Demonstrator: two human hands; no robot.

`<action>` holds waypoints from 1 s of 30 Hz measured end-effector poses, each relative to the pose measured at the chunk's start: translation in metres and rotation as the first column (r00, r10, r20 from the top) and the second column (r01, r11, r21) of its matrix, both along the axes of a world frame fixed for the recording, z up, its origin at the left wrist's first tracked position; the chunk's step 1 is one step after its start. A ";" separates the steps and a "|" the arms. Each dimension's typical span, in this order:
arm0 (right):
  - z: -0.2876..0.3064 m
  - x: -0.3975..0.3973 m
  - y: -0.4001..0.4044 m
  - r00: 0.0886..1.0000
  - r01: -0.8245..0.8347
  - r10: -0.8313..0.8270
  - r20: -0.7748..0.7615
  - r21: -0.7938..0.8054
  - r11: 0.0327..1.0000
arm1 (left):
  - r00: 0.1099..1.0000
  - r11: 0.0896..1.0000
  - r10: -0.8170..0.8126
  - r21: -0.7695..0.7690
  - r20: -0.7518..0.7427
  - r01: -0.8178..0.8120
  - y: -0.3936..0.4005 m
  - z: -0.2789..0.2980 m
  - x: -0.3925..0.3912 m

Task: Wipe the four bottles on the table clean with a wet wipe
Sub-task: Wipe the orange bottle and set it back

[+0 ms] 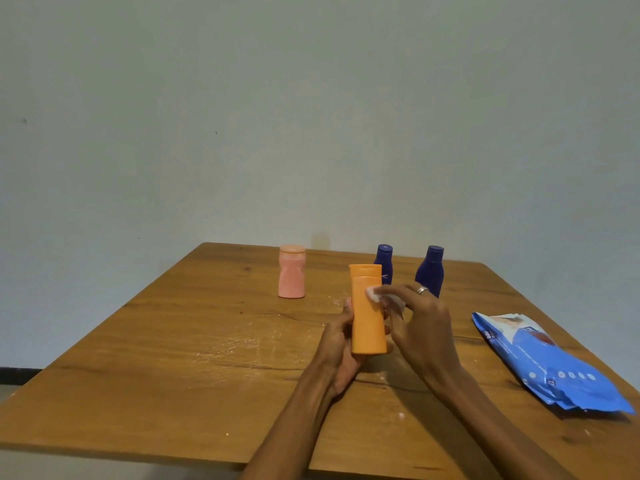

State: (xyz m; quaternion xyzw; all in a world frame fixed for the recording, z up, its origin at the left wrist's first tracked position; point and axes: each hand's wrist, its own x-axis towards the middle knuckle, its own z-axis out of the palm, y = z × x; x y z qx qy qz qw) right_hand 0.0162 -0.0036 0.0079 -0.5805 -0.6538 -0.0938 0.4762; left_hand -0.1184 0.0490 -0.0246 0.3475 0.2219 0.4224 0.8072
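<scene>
Beside the wipes pack (550, 362), its print unreadable, my left hand (341, 348) grips the unlabelled orange bottle (367, 313) upright; my right hand (420, 323) pinches the wipe (479, 296) against it.

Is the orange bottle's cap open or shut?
Shut. The orange bottle, held upright by the left hand, shows its cap sitting flush, no lid flipped up.

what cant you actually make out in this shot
Head view only:
- Left blue bottle: lower half hidden behind the orange bottle.
- Right blue bottle: base hidden by the right hand.
- Wet wipe: mostly covered by that hand's fingers.
- Wipes pack: print too small to read.
- Left hand: fingers hidden behind the orange bottle.
</scene>
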 end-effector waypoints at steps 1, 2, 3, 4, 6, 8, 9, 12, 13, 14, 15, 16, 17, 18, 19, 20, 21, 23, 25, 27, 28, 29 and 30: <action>-0.006 -0.003 -0.008 1.000 -0.014 0.015 0.010 -0.044 0.999 | 1.000 1.000 0.019 -0.007 -0.002 -0.019 0.002 -0.001 0.000; -0.012 -0.005 -0.016 1.000 -0.029 0.030 0.008 -0.100 0.995 | 1.000 0.999 0.028 -0.016 -0.005 -0.028 0.004 -0.002 0.000; -0.018 -0.009 -0.026 0.999 -0.044 0.045 0.002 -0.154 0.987 | 1.000 0.999 0.025 -0.021 -0.011 -0.026 0.006 -0.003 -0.001; -0.024 -0.011 -0.034 0.998 -0.055 0.057 0.005 -0.190 0.980 | 1.000 1.000 0.020 -0.021 -0.024 -0.020 0.006 -0.002 -0.001; -0.031 -0.012 -0.044 0.997 -0.067 0.074 0.020 -0.225 0.972 | 0.999 1.000 0.016 -0.004 -0.043 -0.016 0.003 0.001 -0.001; -0.031 -0.009 -0.046 0.996 -0.069 0.078 0.032 -0.240 0.968 | 0.999 1.000 0.005 -0.001 -0.032 -0.005 0.001 0.002 0.000; -0.029 -0.008 -0.045 0.997 -0.060 0.070 0.033 -0.232 0.971 | 1.000 1.000 0.002 -0.007 -0.027 -0.002 0.000 0.002 0.000; -0.016 -0.003 -0.027 0.999 0.005 0.001 0.046 -0.139 0.990 | 0.999 1.000 -0.012 -0.004 -0.045 0.012 -0.002 0.001 0.001; -0.010 -0.002 -0.019 0.999 0.021 -0.016 0.050 -0.101 0.995 | 0.998 1.000 -0.018 0.003 -0.052 0.018 -0.002 0.000 0.001; -0.004 -0.001 -0.012 0.999 0.031 -0.028 0.042 -0.068 0.997 | 0.998 1.000 -0.016 0.007 -0.058 0.016 -0.003 0.000 0.001; 0.002 0.000 -0.007 0.999 0.034 -0.033 0.026 -0.050 0.998 | 0.998 1.000 -0.013 0.011 -0.059 0.014 -0.003 0.000 0.001; 0.006 0.001 -0.002 0.999 0.033 -0.033 0.007 -0.040 0.999 | 0.999 1.000 -0.013 0.013 -0.050 0.014 -0.003 0.000 0.002; 0.008 0.000 0.000 1.000 0.031 -0.031 -0.003 -0.038 0.999 | 0.999 1.000 -0.011 0.014 -0.041 0.012 -0.003 0.000 0.001; 0.007 0.000 0.000 1.000 0.026 -0.025 0.003 -0.043 0.999 | 0.999 1.000 -0.004 0.012 -0.038 0.005 -0.004 0.001 0.001; 0.005 -0.001 -0.002 1.000 0.017 -0.016 0.018 -0.053 0.998 | 0.999 1.000 0.003 0.012 -0.037 -0.003 -0.004 0.001 0.000; 0.001 -0.003 -0.006 0.999 -0.001 0.003 0.032 -0.067 0.998 | 0.999 1.000 0.009 0.017 -0.036 -0.008 -0.003 0.000 0.001; -0.005 -0.004 -0.010 0.999 -0.017 0.020 0.038 -0.086 0.996 | 0.999 1.000 0.019 0.023 -0.040 -0.018 -0.002 -0.001 0.000; -0.018 -0.007 -0.024 0.999 -0.049 0.050 0.000 -0.142 0.989 | 0.998 0.999 0.041 0.022 -0.054 -0.040 0.001 -0.003 -0.001; -0.032 -0.010 -0.038 0.996 -0.076 0.066 -0.057 -0.197 0.978 | 0.997 0.999 0.051 0.019 -0.061 -0.050 0.004 -0.004 0.000; -0.042 -0.011 -0.044 0.996 -0.073 0.061 -0.062 -0.217 0.973 | 0.997 0.998 0.063 0.006 -0.050 -0.063 0.004 -0.004 0.000; -0.045 -0.011 -0.045 0.997 -0.065 0.052 -0.063 -0.219 0.974 | 0.997 0.997 0.072 -0.008 -0.042 -0.072 0.004 -0.004 0.000; -0.047 -0.012 -0.045 0.997 -0.052 0.037 -0.074 -0.217 0.975 | 0.997 0.997 0.075 -0.021 -0.029 -0.076 0.005 -0.004 0.000; -0.047 -0.014 -0.045 0.996 -0.037 0.018 -0.087 -0.214 0.976 | 0.997 0.996 0.077 -0.035 -0.014 -0.077 0.005 -0.004 0.000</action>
